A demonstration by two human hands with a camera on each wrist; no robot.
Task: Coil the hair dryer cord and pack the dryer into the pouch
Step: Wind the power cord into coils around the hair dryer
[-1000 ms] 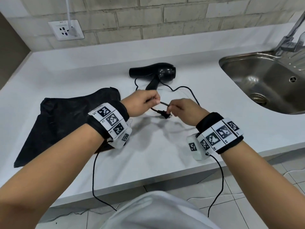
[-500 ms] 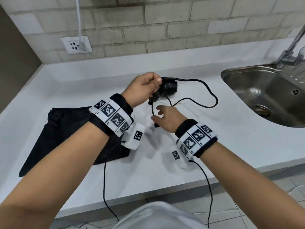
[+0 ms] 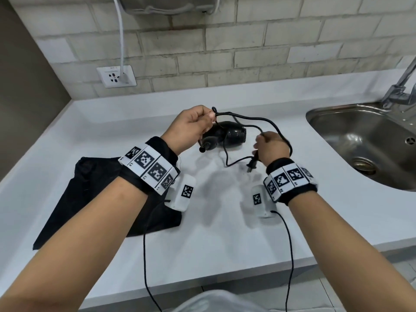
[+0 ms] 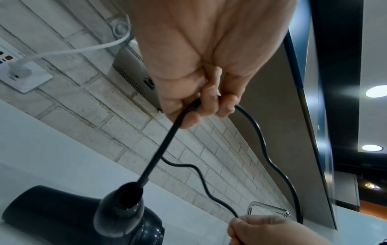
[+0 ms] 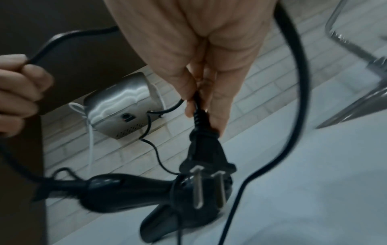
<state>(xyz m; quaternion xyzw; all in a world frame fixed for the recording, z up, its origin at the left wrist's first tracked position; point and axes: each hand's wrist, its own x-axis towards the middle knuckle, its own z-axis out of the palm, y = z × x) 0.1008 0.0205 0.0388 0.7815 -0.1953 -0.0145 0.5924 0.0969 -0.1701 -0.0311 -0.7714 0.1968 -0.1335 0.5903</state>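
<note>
The black hair dryer point(image 3: 227, 135) lies on the white counter point(image 3: 225, 233), its handle end toward me. My left hand point(image 3: 191, 127) is raised above it and pinches the black cord point(image 3: 252, 119) close to where it leaves the handle point(image 4: 125, 203). A loop of cord runs from there across to my right hand point(image 3: 271, 146), which pinches the cord just behind the two-pin plug point(image 5: 206, 159); the plug hangs below my fingers, prongs down. The flat black pouch point(image 3: 94, 192) lies on the counter under my left forearm.
A steel sink point(image 3: 364, 145) with a tap point(image 3: 400, 91) is set into the counter at the right. A wall socket point(image 3: 116, 76) with a white cable plugged in sits on the brick wall, below a steel wall-mounted unit point(image 3: 168, 5). The counter's front edge runs near my elbows.
My left hand has risen with the cord above the dryer, and my right hand has moved right and taken hold of the plug end, so a loop of cord now spans between them.
</note>
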